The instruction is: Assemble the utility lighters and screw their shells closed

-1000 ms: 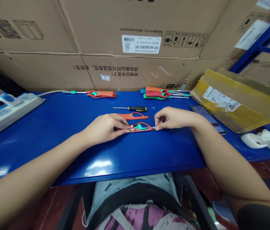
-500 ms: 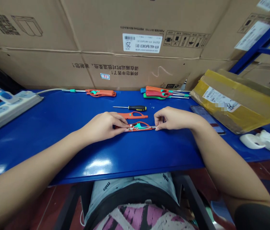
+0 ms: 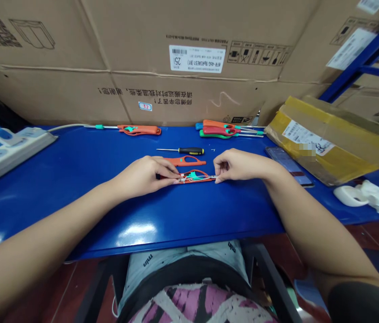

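Observation:
An orange long-neck lighter [image 3: 194,176] lies opened on the blue table, its green trigger and thin wires showing. My left hand [image 3: 149,176] is closed over its left end, thumb and fingers at the inner parts there. At the opposite end my right hand [image 3: 231,166] pinches the lighter's metal tube; most of that tube is hidden by the fingers. Just behind lies the loose orange half-shell [image 3: 185,161], partly covered by my left hand. Farther back is a black and yellow screwdriver [image 3: 191,151] with its shaft pointing left.
At the back lie an orange lighter [image 3: 142,130] and several coloured lighters [image 3: 221,130]. A power strip [image 3: 14,146] sits at left. To the right are a phone [image 3: 290,167], a yellow-taped carton [image 3: 337,139] and a white tape roll [image 3: 350,196]. Large cardboard boxes [image 3: 149,27] wall the back edge.
The whole view has shifted slightly. Both hands stay at the same ends of the opened lighter, with only slight finger movement; nothing is let go.

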{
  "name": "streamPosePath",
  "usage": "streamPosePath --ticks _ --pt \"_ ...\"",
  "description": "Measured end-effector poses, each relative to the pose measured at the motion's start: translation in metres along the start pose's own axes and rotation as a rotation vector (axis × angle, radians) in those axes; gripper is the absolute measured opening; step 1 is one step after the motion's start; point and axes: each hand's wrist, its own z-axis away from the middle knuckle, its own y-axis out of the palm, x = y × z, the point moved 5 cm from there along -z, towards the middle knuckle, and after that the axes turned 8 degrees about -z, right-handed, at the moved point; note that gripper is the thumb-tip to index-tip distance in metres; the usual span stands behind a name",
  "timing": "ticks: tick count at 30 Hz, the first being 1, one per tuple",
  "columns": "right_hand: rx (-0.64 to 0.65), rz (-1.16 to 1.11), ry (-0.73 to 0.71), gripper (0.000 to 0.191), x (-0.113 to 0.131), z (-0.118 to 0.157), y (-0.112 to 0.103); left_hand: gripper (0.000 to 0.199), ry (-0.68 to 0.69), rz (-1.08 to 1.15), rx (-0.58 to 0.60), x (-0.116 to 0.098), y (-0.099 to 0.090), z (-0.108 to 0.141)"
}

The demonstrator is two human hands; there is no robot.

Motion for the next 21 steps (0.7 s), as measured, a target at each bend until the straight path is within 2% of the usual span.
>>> streamPosePath --ticks 11,15,21 --pt "0.01 0.06 -0.027 0.017 0.0095 0.0055 0.0005 0.024 0.004 0.023 0.005 -0.0018 -0.0008 -0.0013" --pt "0.001 0.057 0.006 0.016 0.007 0.0054 -0.0005 0.024 0.006 0.006 0.004 -0.0021 -0.0012 -0.0007" --pt "0.026 0.001 -0.024 0.023 0.0019 0.0066 -0.0052 0.024 0.017 -0.019 -0.003 -0.0037 -0.0021 -0.0005"
